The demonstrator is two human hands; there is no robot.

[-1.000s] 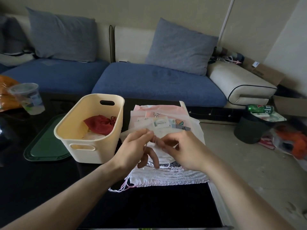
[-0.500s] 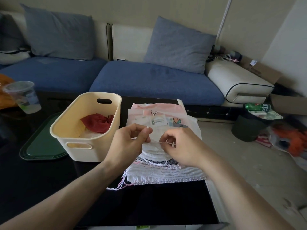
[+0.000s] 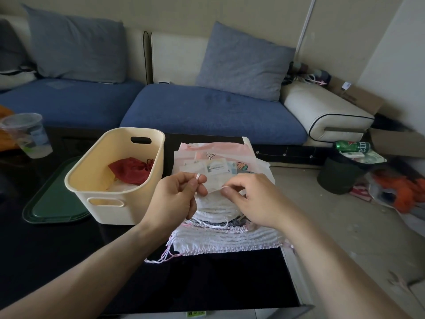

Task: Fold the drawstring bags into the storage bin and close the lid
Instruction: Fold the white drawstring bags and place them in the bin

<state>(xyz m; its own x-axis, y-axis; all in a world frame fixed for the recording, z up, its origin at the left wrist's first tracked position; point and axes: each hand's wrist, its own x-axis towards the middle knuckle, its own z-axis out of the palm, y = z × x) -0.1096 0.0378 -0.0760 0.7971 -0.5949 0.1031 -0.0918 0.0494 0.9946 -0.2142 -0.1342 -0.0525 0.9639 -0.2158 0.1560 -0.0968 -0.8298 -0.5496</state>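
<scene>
A stack of pale drawstring bags lies on the black table, white and pink cords trailing off its near left corner. My left hand pinches a loop of white drawstring between thumb and forefinger. My right hand pinches the same cord a little to the right, and the cord runs taut between them above the top bag. The cream storage bin stands left of the stack, with a red drawstring bag and some pale cloth inside. A green lid lies flat beside the bin on its left.
A plastic cup stands at the table's far left. A blue sofa with grey pillows runs behind the table. On the floor to the right are a dark waste bin, a green can and orange clutter.
My hands started close together over the top bag. They have since drawn apart sideways, pulling the white cord tight between them.
</scene>
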